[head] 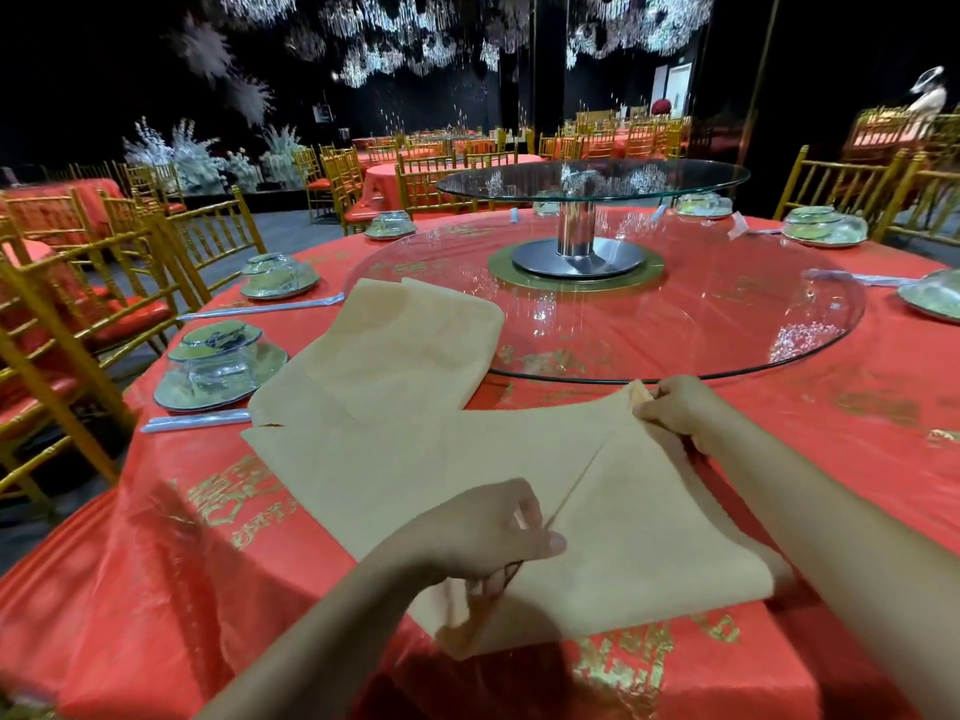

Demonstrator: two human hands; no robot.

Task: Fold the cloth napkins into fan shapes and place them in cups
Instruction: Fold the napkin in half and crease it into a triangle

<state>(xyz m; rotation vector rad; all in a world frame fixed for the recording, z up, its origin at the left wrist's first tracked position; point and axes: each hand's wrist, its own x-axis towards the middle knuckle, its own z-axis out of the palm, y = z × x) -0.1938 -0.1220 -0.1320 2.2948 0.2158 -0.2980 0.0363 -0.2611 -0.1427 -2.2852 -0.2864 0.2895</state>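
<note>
The beige napkin (389, 475) lies on the red counter (831, 459), its fold stretched between both grips; the left grip (488, 532) pinches the near edge; the right grip (675, 407) pinches the far corner; the left fingertips are hidden under the cloth; a stack of napkins (405, 345) lies beyond the left grip.

Left hand (483, 532) is pinching the napkin (415, 470) near the body (fingers (522, 504) curled under). Right hand (675, 407) is reaching farther forward, pinching its corner.
</note>
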